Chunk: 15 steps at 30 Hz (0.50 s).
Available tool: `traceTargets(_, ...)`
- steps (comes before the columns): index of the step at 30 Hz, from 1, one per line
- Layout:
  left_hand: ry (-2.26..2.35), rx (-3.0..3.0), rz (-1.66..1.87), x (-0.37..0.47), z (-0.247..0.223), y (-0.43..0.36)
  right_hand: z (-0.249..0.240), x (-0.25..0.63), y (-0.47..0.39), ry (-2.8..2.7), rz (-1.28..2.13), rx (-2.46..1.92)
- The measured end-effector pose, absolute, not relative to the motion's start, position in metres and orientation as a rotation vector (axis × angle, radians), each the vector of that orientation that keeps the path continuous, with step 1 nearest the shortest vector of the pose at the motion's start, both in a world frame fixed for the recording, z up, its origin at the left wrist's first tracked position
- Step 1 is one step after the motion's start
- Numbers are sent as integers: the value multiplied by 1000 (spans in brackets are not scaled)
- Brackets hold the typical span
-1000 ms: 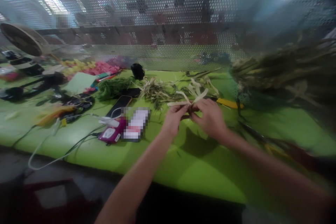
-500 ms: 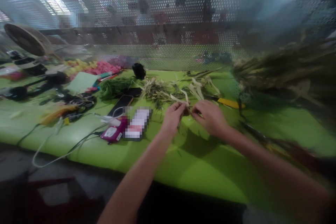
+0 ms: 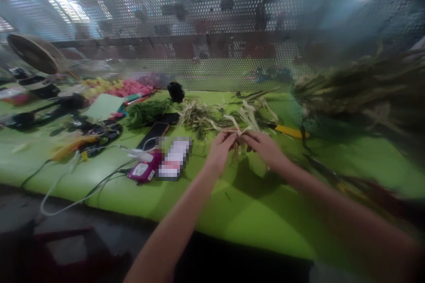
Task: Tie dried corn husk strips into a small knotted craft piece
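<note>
My left hand (image 3: 221, 148) and my right hand (image 3: 262, 145) meet over the green table, fingertips almost touching. Between them is a pale dried plant strip (image 3: 232, 120), pinched by both hands; its ends stick up above the fingers and hang below them. Just beyond lies a heap of dried stems and leaves (image 3: 195, 114). More pale dried strips (image 3: 249, 115) lie behind my right hand. A yellow-handled cutter (image 3: 288, 131) rests to the right of them.
Left of my hands are a lit phone (image 3: 174, 159), a magenta power strip (image 3: 144, 170) with cables, and a dark phone (image 3: 155, 132). Green fibre (image 3: 146, 111) lies behind. A large dried bundle (image 3: 358, 88) stands right, near dark scissors-like tools (image 3: 323, 168). A perforated panel (image 3: 212, 70) rises behind.
My right hand has moved slightly left and closed in on my left hand. The strip's upper end has shifted, and more of it shows below the fingers.
</note>
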<state>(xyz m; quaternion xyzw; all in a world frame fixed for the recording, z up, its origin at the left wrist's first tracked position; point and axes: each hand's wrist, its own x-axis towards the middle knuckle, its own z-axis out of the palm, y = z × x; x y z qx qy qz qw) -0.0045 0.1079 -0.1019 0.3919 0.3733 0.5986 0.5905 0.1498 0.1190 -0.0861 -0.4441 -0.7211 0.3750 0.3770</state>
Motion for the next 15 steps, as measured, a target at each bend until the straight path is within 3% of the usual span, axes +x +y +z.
traceTargets(5, 821, 937, 1326, 0, -101, 103, -87, 149, 120, -1463, 1130, -1112)
traceTargets(15, 935, 1153, 1429, 3, -99, 103, -79, 144, 111, -1254, 1503, -1086)
